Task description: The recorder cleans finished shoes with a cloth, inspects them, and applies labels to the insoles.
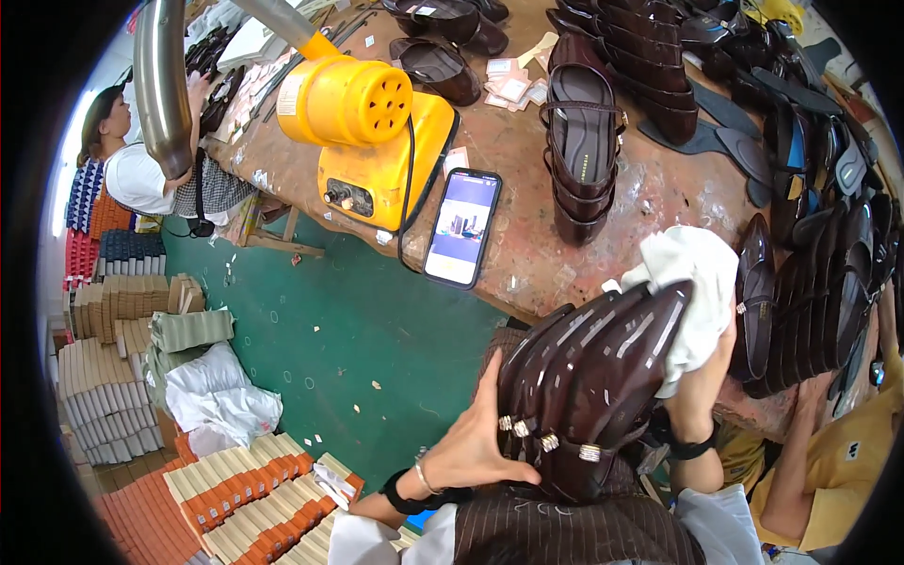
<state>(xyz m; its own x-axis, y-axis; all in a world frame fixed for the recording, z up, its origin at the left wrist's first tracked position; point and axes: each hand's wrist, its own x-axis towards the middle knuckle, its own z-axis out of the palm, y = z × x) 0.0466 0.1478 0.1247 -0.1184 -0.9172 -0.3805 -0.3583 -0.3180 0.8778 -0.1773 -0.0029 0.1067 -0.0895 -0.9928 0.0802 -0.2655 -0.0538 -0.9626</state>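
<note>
A nested stack of shiny dark brown pointed shoes (603,377) with jewelled buckles rests upon my lap, over a striped apron (527,532). My left hand (466,447) grips the stack's left side, fingers along the outer shoe and thumb near the buckles. A crumpled white cloth (697,292) is bunched in my right hand (704,381) and touches the toe of the rightmost shoe. The cloth hides most of my right fingers. Beyond it on the table stands another stack of brown strapped shoes (582,141).
On the worn table (513,202) are a yellow blower-like machine (377,151), a phone (461,231) and piled shoes (815,301). A metal pipe (163,85) hangs upper left. One person (141,174) works far left, another (847,461) sits close right. Stacked boxes (235,490) line the lower left.
</note>
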